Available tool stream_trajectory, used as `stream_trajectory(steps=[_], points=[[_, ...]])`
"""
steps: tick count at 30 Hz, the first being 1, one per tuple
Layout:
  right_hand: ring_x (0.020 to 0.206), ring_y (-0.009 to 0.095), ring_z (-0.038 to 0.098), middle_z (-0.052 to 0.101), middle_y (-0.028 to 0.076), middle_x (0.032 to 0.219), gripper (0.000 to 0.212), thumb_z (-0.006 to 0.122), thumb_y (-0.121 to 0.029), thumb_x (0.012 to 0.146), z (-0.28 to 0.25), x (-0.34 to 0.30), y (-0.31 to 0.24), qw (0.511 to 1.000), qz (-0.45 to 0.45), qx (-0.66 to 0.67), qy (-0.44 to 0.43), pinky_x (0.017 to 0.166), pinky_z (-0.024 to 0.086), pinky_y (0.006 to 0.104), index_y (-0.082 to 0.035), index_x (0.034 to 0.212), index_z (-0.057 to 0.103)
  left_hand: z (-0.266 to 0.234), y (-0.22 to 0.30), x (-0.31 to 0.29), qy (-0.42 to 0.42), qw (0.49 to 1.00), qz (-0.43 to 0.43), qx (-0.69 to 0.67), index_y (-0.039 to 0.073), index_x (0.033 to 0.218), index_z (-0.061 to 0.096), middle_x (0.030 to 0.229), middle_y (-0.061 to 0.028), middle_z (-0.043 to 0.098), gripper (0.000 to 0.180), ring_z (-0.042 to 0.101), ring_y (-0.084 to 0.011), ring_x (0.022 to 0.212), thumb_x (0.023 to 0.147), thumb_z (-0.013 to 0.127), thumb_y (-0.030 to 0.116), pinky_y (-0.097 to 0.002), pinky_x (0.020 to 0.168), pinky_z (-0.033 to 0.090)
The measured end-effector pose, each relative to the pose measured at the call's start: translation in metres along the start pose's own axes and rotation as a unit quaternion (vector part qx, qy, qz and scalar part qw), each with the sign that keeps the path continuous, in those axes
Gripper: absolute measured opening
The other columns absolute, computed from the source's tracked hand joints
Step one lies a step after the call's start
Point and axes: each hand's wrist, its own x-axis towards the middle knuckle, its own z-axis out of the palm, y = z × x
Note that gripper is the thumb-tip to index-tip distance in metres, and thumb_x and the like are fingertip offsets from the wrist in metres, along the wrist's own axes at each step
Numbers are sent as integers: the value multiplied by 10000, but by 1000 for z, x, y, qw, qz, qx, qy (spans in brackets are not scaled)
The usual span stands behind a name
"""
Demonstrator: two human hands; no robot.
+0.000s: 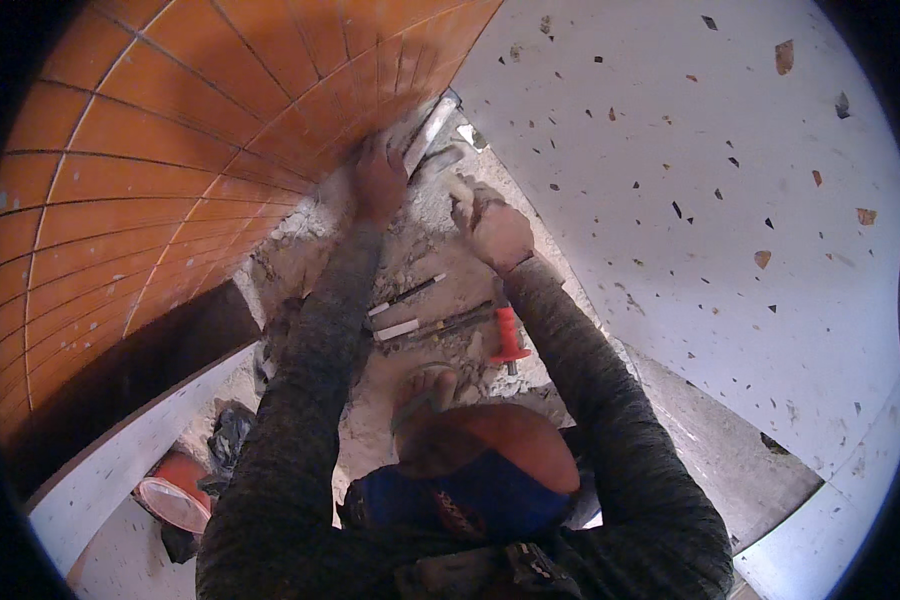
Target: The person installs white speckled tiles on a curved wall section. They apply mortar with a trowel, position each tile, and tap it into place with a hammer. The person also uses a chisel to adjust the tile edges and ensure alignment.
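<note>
My left hand (380, 185) reaches forward to the foot of the orange tiled wall, its fingers stretched out beside a pale pipe-like piece (430, 135). Whether they touch that piece, I cannot tell. To its right, my right hand (497, 232) is closed over the dusty rubble, fingers curled; what they hold, if anything, is too blurred to name. A greyish rounded lump (438, 162) lies between the two hands. Below my right wrist is a chisel (507, 332) with a red grip and hand guard. Two slim dark-and-white sticks (407, 295) (400, 330) rest on the rubble.
The orange tiled wall (170, 180) rises on the left, a white speckled slab (670, 170) on the right; they narrow to a corner ahead. My bare knee and sandalled foot (425, 390) are close below. A reddish bucket (175, 495) and black plastic (232, 435) sit lower left.
</note>
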Motion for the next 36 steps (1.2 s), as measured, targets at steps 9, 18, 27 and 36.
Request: stream_trajectory(steps=[9, 18, 27, 36], points=[[746, 409, 682, 691, 216, 869, 437, 500, -416, 946, -6, -1, 6, 998, -30, -46, 1, 668, 553, 519, -55, 1177, 585, -2, 0, 2, 14, 1000, 13, -25, -58, 1143, 627, 1143, -287, 628, 346, 600, -450, 1081, 874, 602, 158, -489, 954, 477], [946, 372, 675, 642, 206, 1178, 471, 540, -397, 944, -25, -17, -13, 999, 1, 48, 13, 738, 553, 503, -76, 1288, 543, -3, 0, 2, -4, 1000, 2, 3, -69, 1155, 599, 1122, -286, 625, 367, 603, -461, 1027, 883, 582, 176, -506, 899, 483], [719, 421, 662, 669, 199, 804, 348, 642, -338, 879, -71, -98, 4, 990, -52, 123, 48, 651, 529, 496, -92, 1124, 626, -7, 9, -3, 13, 999, 37, 13, -47, 1238, 563, 1192, -298, 584, 430, 555, -455, 1116, 889, 591, 203, -489, 980, 435], [936, 328, 628, 621, 139, 989, 359, 698, -162, 698, -152, -144, -42, 935, -312, 87, 143, 770, 510, 435, -70, 1037, 623, 3, 157, -48, -13, 983, 56, -175, -67, 1436, 283, 1406, -292, 341, 816, 344, -424, 1291, 878, 649, 402, -498, 1092, 299]])
